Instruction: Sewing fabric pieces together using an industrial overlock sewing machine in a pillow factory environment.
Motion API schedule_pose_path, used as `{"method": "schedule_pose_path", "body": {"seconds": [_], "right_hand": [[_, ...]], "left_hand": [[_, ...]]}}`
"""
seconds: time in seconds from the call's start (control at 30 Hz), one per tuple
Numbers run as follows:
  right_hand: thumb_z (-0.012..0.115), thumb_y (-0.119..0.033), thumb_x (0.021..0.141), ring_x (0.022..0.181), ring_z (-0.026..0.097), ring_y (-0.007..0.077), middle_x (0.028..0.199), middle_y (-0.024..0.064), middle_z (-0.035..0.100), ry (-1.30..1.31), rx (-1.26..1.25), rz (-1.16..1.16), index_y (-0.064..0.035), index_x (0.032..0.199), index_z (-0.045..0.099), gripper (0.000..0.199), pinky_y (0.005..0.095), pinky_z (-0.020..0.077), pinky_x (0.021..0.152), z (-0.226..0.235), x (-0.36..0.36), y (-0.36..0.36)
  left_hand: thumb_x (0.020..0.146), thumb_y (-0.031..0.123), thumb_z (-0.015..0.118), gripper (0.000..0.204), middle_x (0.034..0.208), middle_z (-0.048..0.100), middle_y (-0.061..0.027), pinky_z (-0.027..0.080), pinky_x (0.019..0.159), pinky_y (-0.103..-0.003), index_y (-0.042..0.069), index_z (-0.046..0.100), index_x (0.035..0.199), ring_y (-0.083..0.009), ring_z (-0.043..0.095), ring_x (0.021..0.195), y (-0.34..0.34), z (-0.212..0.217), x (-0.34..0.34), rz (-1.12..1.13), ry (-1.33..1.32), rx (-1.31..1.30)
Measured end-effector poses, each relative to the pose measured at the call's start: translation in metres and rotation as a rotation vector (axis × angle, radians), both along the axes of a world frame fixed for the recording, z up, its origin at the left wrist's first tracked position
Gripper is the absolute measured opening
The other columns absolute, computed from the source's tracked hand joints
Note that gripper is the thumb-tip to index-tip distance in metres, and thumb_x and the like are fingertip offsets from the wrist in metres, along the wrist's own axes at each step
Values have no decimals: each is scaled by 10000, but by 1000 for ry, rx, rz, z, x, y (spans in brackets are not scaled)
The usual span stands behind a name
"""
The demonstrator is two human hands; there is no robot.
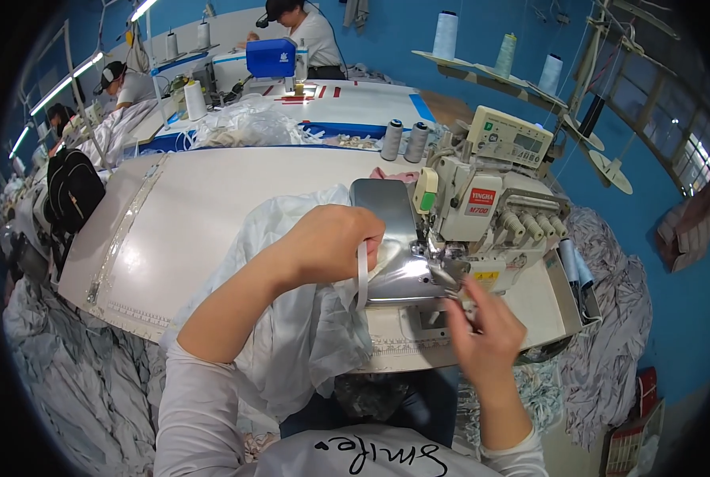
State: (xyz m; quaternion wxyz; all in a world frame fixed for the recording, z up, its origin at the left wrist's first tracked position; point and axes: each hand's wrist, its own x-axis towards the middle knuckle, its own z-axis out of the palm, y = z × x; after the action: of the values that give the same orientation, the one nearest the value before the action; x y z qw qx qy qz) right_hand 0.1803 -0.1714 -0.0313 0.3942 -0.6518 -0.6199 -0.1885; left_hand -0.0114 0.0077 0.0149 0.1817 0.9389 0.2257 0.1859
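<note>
At the far left a black backpack [73,191] sits at the end of the white desk [212,199], with heaps of pale grey cloth [77,381] on the floor below it. A ruler strip [124,230] runs along the desk's left edge. Moving right, a bundle of white fabric [291,318] lies draped over the near edge of the desk, hanging down toward the person's lap. The left hand [331,242] rests on top of it, fingers curled closed, pinching a narrow white strip [362,274] whose long axis runs near vertical in the view, top end at the fingers, lower end pointing toward the person. Just right of it lies the shiny metal bed of the sewing machine [482,215], a cream overlock type with a control box on top. The right hand [486,330] hovers at the machine's front near the needle area, blurred; its fingers look loosely bent, and whether they grip anything I cannot tell. Two grey thread cones [403,141] stand behind the machine. More grey cloth [609,318] piles up at the right of the desk
</note>
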Motion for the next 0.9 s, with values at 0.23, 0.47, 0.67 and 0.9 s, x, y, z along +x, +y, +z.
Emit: {"method": "schedule_pose_path", "body": {"seconds": [0.23, 0.47, 0.67, 0.9], "right_hand": [[661, -143, 825, 638, 550, 206, 786, 94, 593, 245, -46, -612, -21, 1048, 663, 254, 322, 454, 606, -93, 153, -67], [728, -211, 733, 1042, 516, 365, 1161, 198, 537, -62, 27, -31, 18, 1197, 508, 562, 429, 409, 899, -81, 57, -33], [743, -282, 662, 1225, 433, 384, 1290, 176, 480, -431, -98, 909, -61, 1331, 416, 777, 461, 368, 955, -98, -139, 20], [713, -82, 549, 748, 570, 314, 800, 118, 565, -121, -336, 806, -50, 1061, 618, 522, 413, 440, 598, -100, -160, 42]], "left_hand": [[656, 330, 783, 624, 1192, 552, -125, 437, 933, -367, 62, 552, 1169, -308, 535, 1068, 1, -2, -71, 134, -23, 136], [649, 289, 793, 561, 1231, 543, -136, 425, 954, -390, 63, 609, 1128, -321, 489, 1129, -25, -100, -108, 620, 185, 95], [677, 226, 765, 538, 1252, 529, -156, 398, 987, -388, 41, 595, 1153, -312, 468, 1175, -43, -123, -110, 591, -101, 136], [845, 77, 602, 399, 1135, 594, -140, 482, 876, -322, 43, 526, 1235, -217, 607, 1017, -117, -137, -179, 343, -927, -964]]}}
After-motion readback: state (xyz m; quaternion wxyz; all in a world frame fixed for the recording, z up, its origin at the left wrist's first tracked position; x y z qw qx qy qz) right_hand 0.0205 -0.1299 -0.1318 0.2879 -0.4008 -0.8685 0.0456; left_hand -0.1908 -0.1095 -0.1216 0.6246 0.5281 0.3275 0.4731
